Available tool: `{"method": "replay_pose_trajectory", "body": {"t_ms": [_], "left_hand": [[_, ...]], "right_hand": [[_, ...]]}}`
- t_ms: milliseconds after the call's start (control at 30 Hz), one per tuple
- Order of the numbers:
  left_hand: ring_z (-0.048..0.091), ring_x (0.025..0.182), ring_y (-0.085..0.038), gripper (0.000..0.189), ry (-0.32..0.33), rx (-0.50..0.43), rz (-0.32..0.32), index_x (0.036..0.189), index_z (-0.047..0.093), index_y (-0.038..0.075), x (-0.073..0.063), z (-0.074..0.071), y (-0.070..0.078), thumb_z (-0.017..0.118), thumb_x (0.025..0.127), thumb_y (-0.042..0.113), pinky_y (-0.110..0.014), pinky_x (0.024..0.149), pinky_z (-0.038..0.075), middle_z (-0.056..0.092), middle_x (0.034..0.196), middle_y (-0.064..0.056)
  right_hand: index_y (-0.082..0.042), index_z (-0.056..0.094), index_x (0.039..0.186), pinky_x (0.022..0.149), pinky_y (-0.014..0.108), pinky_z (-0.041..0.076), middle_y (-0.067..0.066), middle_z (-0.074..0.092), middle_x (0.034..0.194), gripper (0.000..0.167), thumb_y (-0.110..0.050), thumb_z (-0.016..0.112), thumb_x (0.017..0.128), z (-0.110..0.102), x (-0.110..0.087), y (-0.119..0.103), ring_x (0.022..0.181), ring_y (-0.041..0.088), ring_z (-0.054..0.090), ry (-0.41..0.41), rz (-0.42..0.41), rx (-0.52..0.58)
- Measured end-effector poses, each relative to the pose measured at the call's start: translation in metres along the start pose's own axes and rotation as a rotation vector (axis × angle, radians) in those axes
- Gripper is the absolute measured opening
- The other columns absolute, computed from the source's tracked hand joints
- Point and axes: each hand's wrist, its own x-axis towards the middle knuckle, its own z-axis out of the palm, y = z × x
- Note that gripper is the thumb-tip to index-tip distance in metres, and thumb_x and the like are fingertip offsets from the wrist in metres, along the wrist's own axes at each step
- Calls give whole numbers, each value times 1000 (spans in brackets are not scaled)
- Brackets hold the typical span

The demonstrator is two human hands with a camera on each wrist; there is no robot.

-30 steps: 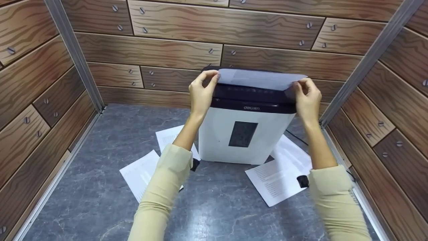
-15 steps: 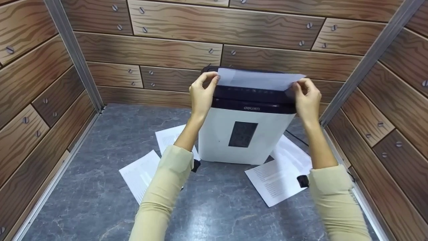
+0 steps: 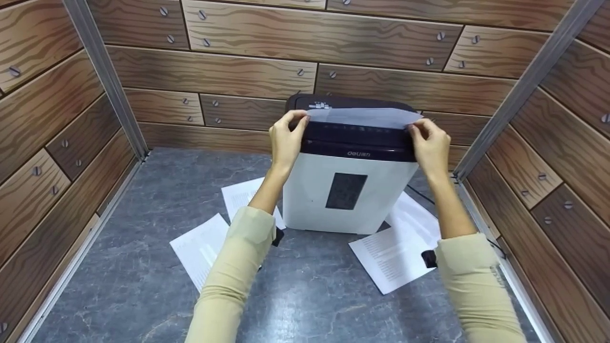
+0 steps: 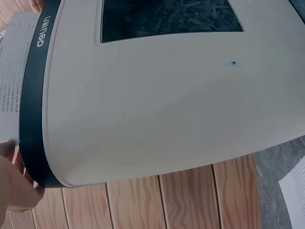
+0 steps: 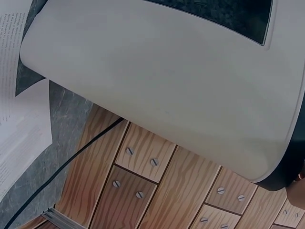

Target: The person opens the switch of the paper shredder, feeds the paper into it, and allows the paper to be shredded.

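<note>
A white paper shredder (image 3: 310, 190) with a dark top stands upright on the floor. Over its top lies a sheet of paper (image 3: 364, 116), its lower part hidden in or behind the dark head. My left hand (image 3: 287, 140) pinches the sheet's left corner between thumb and fingers. At the opposite corner, my right hand (image 3: 432, 147) pinches the paper the same way. Printed text on the sheet (image 4: 10, 71) shows in the left wrist view. Shredded strips (image 4: 176, 16) are visible behind the shredder's window. In the right wrist view only a sliver of the right hand (image 5: 296, 193) appears.
Printed sheets lie on the dark marbled floor (image 3: 143, 276), some to the left (image 3: 200, 245) and some to the right (image 3: 388, 257) of the shredder. A black cord (image 5: 62, 167) runs from behind it on the right. Wood-patterned walls (image 3: 248, 71) enclose three sides.
The sheet has sunk lower, baring more of the shredder's top and a silver printed mark there. The right hand has moved slightly left and down; the left hand has dropped a little.
</note>
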Motion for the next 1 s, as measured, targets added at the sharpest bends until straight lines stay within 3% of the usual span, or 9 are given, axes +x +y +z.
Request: {"method": "replay_pose_trajectory", "body": {"t_ms": [133, 400, 633, 833, 1000], "left_hand": [[63, 84, -12, 8, -14, 35, -6, 87, 70, 1, -1, 0, -3, 67, 83, 8, -21, 77, 45, 69, 86, -5], [62, 91, -15, 11, -47, 65, -17, 92, 71, 3, -2, -1, -5, 66, 85, 10, -23, 81, 44, 69, 90, -4], [56, 105, -24, 30, -84, 144, 10, 112, 65, 3, -9, -5, -6, 68, 84, 14, -28, 91, 40, 63, 111, -9], [47, 116, -25, 43, -129, 198, 130, 120, 58, 2, -19, -9, -7, 70, 83, 19, -28, 100, 32, 54, 124, -13], [45, 118, -27, 37, -207, 247, 261, 113, 63, 2, -26, -10, -13, 69, 83, 24, -31, 109, 16, 56, 121, -14]], "right_hand": [[4, 67, 85, 74, 35, 42, 14, 68, 83, 8, -3, 64, 84, 1, 0, 3, 77, 25, 61, -8, -9, -21], [3, 68, 86, 72, 38, 43, 14, 68, 84, 9, -5, 63, 85, 3, -1, 4, 79, 28, 62, -37, 1, -52], [0, 68, 102, 86, 37, 43, 13, 67, 100, 18, -6, 63, 85, -5, -9, 5, 97, 28, 60, -74, 14, -35], [-4, 67, 106, 88, 43, 40, 12, 65, 106, 22, -14, 64, 85, -15, -17, 6, 103, 33, 56, -118, 23, -48], [-5, 67, 108, 97, 39, 36, 12, 62, 113, 25, -15, 65, 86, -15, -23, 11, 111, 31, 52, -152, -85, -2]]}}
